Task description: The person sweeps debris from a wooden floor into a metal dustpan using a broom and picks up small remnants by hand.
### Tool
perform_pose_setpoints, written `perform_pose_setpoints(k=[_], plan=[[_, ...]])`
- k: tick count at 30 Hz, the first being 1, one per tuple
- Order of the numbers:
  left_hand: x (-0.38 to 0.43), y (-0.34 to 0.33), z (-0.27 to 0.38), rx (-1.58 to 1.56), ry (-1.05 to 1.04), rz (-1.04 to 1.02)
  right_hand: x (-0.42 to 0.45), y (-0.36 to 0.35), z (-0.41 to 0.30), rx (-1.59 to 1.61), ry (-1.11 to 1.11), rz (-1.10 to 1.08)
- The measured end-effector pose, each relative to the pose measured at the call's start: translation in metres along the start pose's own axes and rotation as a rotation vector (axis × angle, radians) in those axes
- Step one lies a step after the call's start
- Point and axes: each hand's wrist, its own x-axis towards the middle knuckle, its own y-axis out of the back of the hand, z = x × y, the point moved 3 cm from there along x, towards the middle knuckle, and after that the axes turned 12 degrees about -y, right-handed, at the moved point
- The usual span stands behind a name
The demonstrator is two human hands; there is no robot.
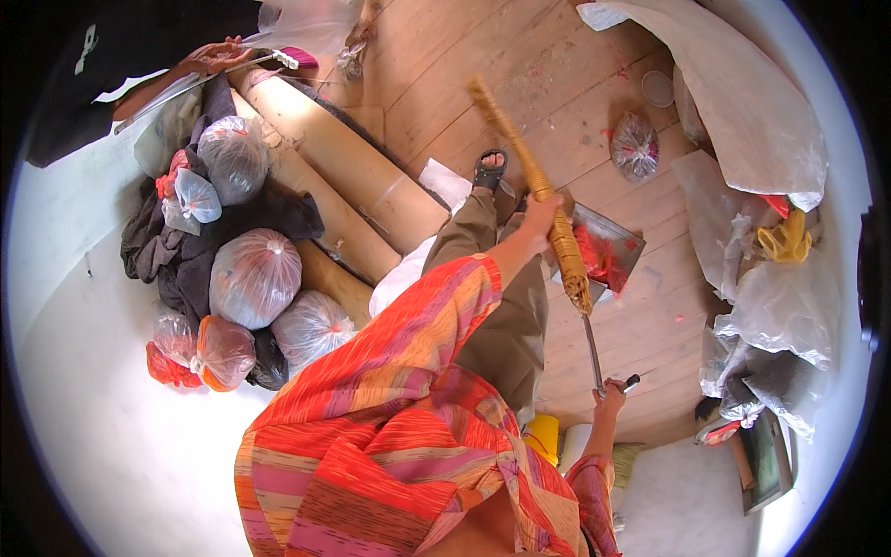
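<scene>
A long yellow-brown broom (525,160), bound tightly along its length, runs slantwise over the wooden floor, and my left hand (544,219) is closed around it. Its far tip is blurred. Lower right, my right hand (609,398) grips the top of a thin metal rod handle (593,351). The rod goes up behind the broom's near end, toward a grey metal dustpan (616,233) on the floor. Crumpled red plastic (597,261) lies in the dustpan. The join of rod and dustpan is hidden by the broom.
Long cardboard-coloured rolls (334,160) and knotted plastic bags (256,278) on dark cloth lie at left. Another person's hand (216,56) is at upper left beside a purple-bristled brush (299,57). A filled clear bag (635,147) sits on the floor; plastic sheets (786,306) lie at right.
</scene>
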Motion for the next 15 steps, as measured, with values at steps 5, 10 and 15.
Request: perform_pose_setpoints(k=[5,10,15], plan=[[-0.045,-0.025,0.014,-0.005,-0.043,-0.094,0.003,-0.005,0.003,-0.098,-0.002,-0.072],[-0.041,0.07,0.072,0.192,-0.188,0.152,0.004,0.0,0.004,-0.059,-0.027,-0.034],[0.066,0.182,0.134,0.249,-0.085,0.228,0.007,-0.002,0.0,-0.054,-0.02,-0.03]])
